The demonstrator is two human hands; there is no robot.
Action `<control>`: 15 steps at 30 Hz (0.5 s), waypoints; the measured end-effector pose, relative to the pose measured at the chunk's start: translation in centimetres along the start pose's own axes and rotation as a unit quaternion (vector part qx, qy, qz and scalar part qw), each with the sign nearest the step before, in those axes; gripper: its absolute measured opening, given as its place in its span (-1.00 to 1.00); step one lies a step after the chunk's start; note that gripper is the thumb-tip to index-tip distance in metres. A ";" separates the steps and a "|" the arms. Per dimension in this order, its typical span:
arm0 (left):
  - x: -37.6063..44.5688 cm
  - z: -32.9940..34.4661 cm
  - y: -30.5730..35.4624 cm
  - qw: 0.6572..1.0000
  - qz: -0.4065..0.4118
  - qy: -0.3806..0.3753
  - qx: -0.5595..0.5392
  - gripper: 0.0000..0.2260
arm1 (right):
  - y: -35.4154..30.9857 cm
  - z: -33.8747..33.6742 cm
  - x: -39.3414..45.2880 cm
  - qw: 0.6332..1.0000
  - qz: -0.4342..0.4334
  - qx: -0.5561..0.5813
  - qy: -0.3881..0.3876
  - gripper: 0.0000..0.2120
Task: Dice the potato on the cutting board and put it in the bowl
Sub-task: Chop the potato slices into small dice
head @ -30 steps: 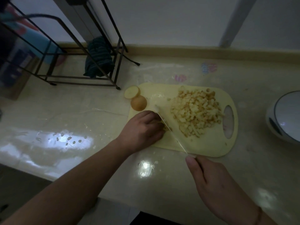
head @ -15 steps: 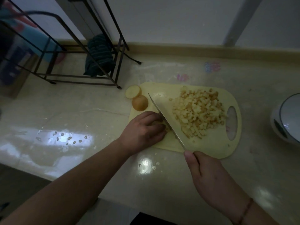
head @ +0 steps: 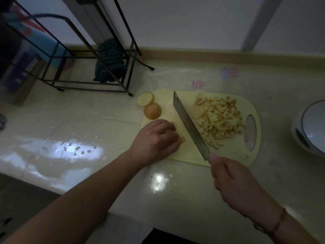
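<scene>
A pale yellow cutting board [head: 228, 155] lies on the counter. A heap of diced potato [head: 218, 118] covers its right half. My left hand [head: 156, 140] curls over a few potato strips [head: 181, 137] at the board's left side and holds them down. My right hand [head: 232, 178] grips the handle of a knife [head: 190, 124]. Its broad blade slants across the board between the strips and the heap, the flat face showing. Two potato end pieces [head: 149, 106] sit at the board's far left corner. The white bowl [head: 311, 127] stands at the right edge.
A black wire rack [head: 84, 67] with a dark striped cloth [head: 110, 62] stands at the back left. Water drops [head: 77, 148] glisten on the counter to the left. The counter's front edge runs under my forearms.
The knife blade has lifted and tilted, from edge-down beside my left fingers to slanting with its flat face up. My left hand has stayed on the strips.
</scene>
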State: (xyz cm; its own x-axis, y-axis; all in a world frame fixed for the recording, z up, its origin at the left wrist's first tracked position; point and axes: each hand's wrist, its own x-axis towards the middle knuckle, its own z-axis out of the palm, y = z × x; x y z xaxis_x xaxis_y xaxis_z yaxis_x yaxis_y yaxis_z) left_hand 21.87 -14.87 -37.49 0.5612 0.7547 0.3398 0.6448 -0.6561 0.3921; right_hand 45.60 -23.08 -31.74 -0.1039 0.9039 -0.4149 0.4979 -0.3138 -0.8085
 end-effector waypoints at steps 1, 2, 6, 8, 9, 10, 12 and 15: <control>-0.1 -0.1 0.1 1.000 0.001 0.004 0.005 -0.84 | -0.1 0.2 -0.2 1.000 -0.019 -0.013 0.005 -0.34; -0.2 -0.1 0.1 1.000 0.002 0.007 0.011 -0.84 | -0.2 0.4 -0.5 0.999 -0.034 -0.023 0.010 -0.36; -0.8 0.1 0.0 1.000 -0.001 0.001 0.023 -0.85 | -0.5 1.1 -1.2 0.998 -0.048 -0.038 0.009 -0.41; -0.8 0.3 -0.2 1.000 -0.004 -0.007 0.023 -0.84 | -0.4 1.2 -1.2 0.997 -0.053 -0.050 0.010 -0.43; -0.8 0.4 -0.3 1.000 -0.005 -0.009 0.026 -0.84 | -0.4 1.2 -1.2 0.997 -0.057 -0.056 0.011 -0.44; -0.7 0.4 -0.3 1.000 -0.006 -0.008 0.029 -0.84 | -0.4 1.2 -1.2 0.996 -0.058 -0.059 0.010 -0.45; -0.7 0.5 -0.4 0.999 -0.008 -0.008 0.031 -0.85 | -0.4 1.1 -1.3 0.996 -0.062 -0.064 0.008 -0.50; -0.8 0.6 -0.7 0.999 -0.008 -0.016 0.027 -0.84 | -0.3 1.0 -1.5 0.994 -0.076 -0.073 0.008 -0.50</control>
State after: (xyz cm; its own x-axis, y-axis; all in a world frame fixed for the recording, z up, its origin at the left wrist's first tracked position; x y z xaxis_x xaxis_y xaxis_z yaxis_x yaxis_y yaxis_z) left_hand 21.31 -15.03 -38.53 0.5663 0.7655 0.3057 0.6805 -0.6434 0.3506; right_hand 44.73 -24.61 -31.26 -0.1750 0.9426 -0.2842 0.5969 -0.1280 -0.7920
